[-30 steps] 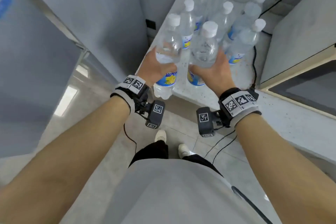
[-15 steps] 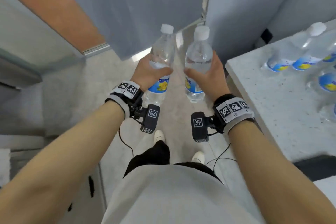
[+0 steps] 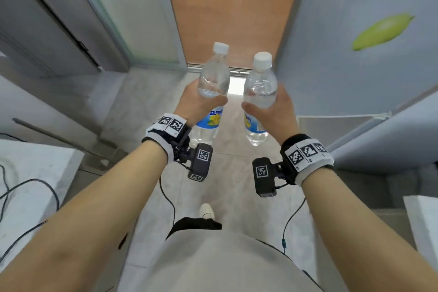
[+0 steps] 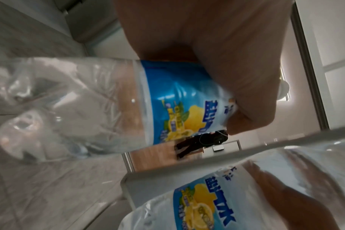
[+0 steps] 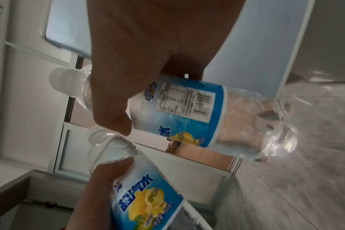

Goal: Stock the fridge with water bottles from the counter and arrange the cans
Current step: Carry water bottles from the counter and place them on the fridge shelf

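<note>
Two bottles upright, caps up | left hand (image 3: 198,104) fingers wrap one (image 3: 212,92) | right hand (image 3: 276,111) likewise (image 3: 260,92)

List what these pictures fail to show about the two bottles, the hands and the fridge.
- Fridge inside: head view shows only a closed door; shelves and cans unseen.
- Left hand fingers: head view, behind the left bottle; left wrist view, behind the palm.
- Right bottle label: head view, mostly covered by the right hand; right wrist view, small print blurred.
- Counter with remaining bottles: outside every view.
</note>
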`<state>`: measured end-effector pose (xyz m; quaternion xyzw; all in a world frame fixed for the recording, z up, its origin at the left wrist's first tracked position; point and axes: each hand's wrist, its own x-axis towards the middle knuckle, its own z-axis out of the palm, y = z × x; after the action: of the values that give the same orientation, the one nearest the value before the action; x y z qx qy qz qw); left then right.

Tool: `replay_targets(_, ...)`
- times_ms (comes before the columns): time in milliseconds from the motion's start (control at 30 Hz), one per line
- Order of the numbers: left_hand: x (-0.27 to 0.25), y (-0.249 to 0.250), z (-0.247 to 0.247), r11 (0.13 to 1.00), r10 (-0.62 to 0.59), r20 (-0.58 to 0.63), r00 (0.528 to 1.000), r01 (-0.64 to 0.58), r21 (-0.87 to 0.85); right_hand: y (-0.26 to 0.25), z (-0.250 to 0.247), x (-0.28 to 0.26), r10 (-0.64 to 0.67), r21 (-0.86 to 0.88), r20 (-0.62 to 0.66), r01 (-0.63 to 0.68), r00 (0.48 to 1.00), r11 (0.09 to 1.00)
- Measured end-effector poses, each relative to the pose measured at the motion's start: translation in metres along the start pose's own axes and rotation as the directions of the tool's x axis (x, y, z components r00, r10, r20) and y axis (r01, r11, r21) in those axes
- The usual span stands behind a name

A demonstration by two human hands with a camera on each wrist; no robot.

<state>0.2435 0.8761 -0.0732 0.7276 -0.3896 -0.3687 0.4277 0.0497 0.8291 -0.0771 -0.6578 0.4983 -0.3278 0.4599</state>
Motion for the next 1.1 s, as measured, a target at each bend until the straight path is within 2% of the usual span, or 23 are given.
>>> replay_targets(200,0.082,-0.016,-0.085,1.000,0.003,-0.060,0.998,-0.003,-0.006,-0.040,0.088,0.079,-0.010,0.013,0.031,0.010,0.999,1.000)
replay_targets(400,0.154,-0.019,-0.129,0.997,-0.001,-0.080,0.997,-0.005,-0.073,-0.054,0.134,0.152,0.012,0.036,0.032,-0.013,0.999,0.999)
replay_targets(600,0.250,-0.012,-0.143,0.996,-0.003,-0.043,0.999,-0.001,-0.088,-0.055,0.160,0.244,0.012,0.057,0.027,-0.014,1.000,0.998)
replay_targets(733,0.324,0.006,-0.143,0.996,-0.010,0.026,1.000,0.012,-0.093,-0.059,0.175,0.319,-0.011,0.068,-0.019,0.012,1.000,0.998)
replay_targets(867,0.387,0.025,-0.142,0.997,0.004,0.063,0.998,0.001,-0.076,-0.065,0.177,0.384,-0.017,0.124,-0.074,0.026,0.997,0.992)
replay_targets(1100,0.500,0.055,-0.132,0.998,0.015,0.203,0.979,-0.003,-0.062,-0.068,0.170,0.479,0.036,0.129,-0.180,-0.013,0.983,0.992)
